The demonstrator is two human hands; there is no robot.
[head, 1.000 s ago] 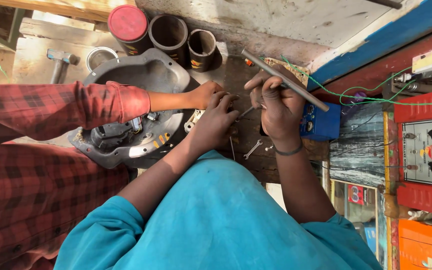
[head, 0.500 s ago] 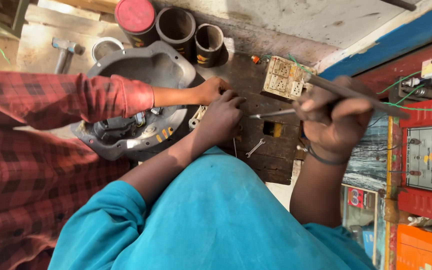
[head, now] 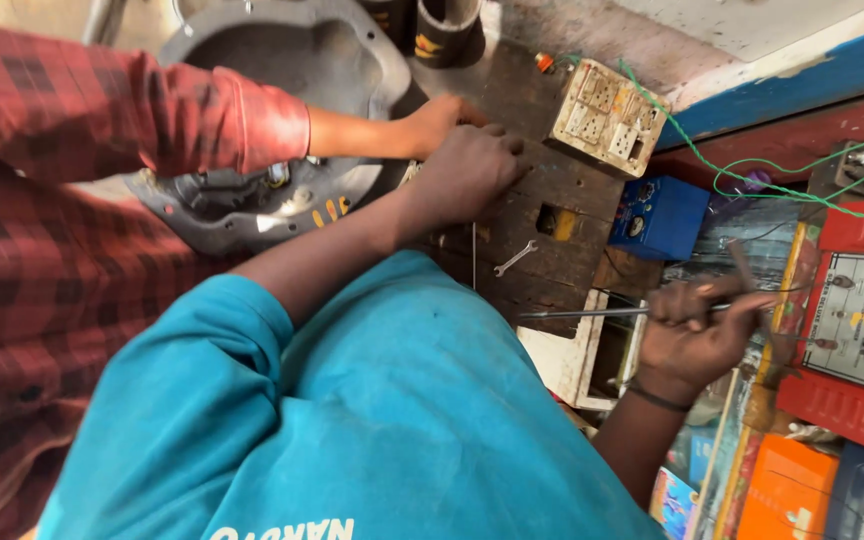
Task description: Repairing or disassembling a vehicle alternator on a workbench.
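Gripping a long thin metal rod (head: pixel 592 313) at the right of the frame: slim, grey, straight, lying almost level and pointing leftward toward the middle of the picture. Running through the right hand (head: pixel 697 335), with the fingers (head: pixel 687 300) folded tight over its right end and the bare shaft sticking out well past the knuckles to the left. Wearing a dark band at the wrist just below.

Pressing down at upper centre with the left hand (head: pixel 472 170), fingers curled together on the dark wooden board (head: pixel 552 190); hard to tell whether anything is pinched underneath. Touching it from the left, a co-worker's hand (head: pixel 437 120) reaching out of a red checked sleeve (head: pixel 132 110).

Lying on the board between the two hands, a small silver spanner (head: pixel 515 258), well clear of the rod's tip. Sitting at the board's upper right corner, a cream switch and socket plate (head: pixel 607 115), with a blue box (head: pixel 657 215) just below it and green wire (head: pixel 782 180) trailing off to the right. Resting at upper left behind the co-worker's arm, a grey metal housing (head: pixel 252 60).
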